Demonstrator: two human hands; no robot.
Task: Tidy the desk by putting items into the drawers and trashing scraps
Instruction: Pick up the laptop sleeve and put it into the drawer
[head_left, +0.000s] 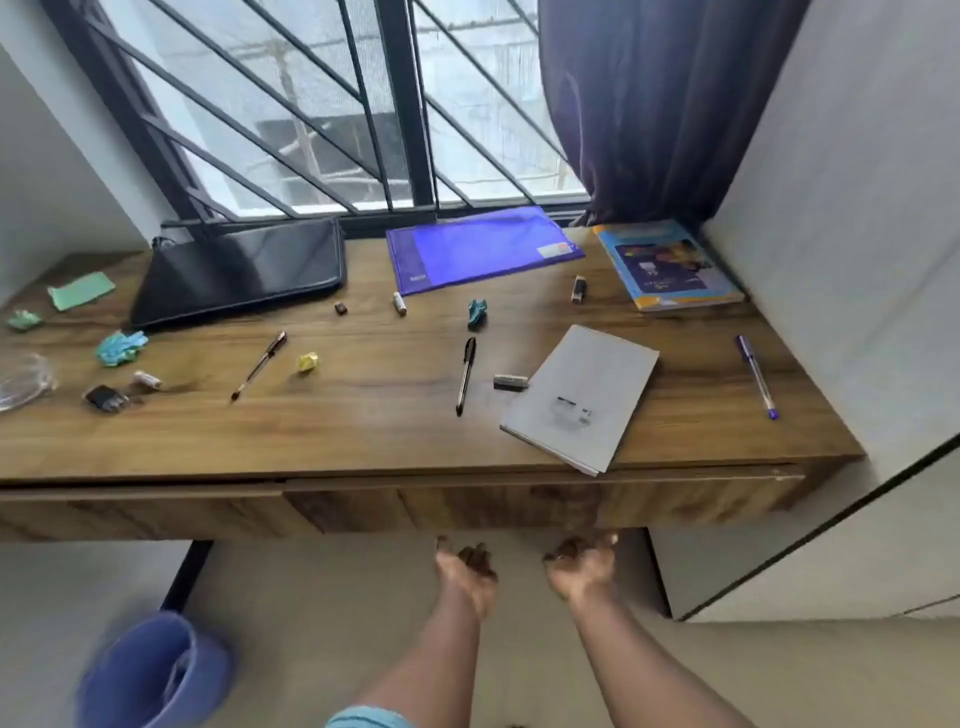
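1. Head view, hands: both forearms reach in from 6 o'clock. The left hand (465, 564) lies palm up just below the drawer front (519, 504), with its fingers spread and loosely bent, holding nothing.
2. The right hand (582, 564) is just beside it at 3 o'clock, also palm up. Its bent fingertips reach the drawer front's lower edge. Blur hides whether they hook it.
3. The drawer front is flush under the desk (363, 415), that is, closed.
4. A grey notebook (579, 397) lies on the desk at 12 o'clock from the right hand, one corner overhanging the front edge.
5. A black pen (466, 374) lies at 9 o'clock from the notebook, with a small grey stick (510, 382) between them. A blue pen (757, 376) lies at 3 o'clock, well apart.
6. Along the window side lie a black case (239, 270), a purple folder (483, 247) and a book (670, 265), running from 10 to 2 o'clock.
7. Scraps: a teal crumple (478, 313) lies at 12 o'clock from the black pen. A yellow crumple (307, 362) is just beside a brown pen (260, 365). A light-blue crumple (120, 348) and a green paper (80, 291) lie at the desk's 9 o'clock end.
8. A blue bin (150, 670) stands on the floor at 7 o'clock, blurred.
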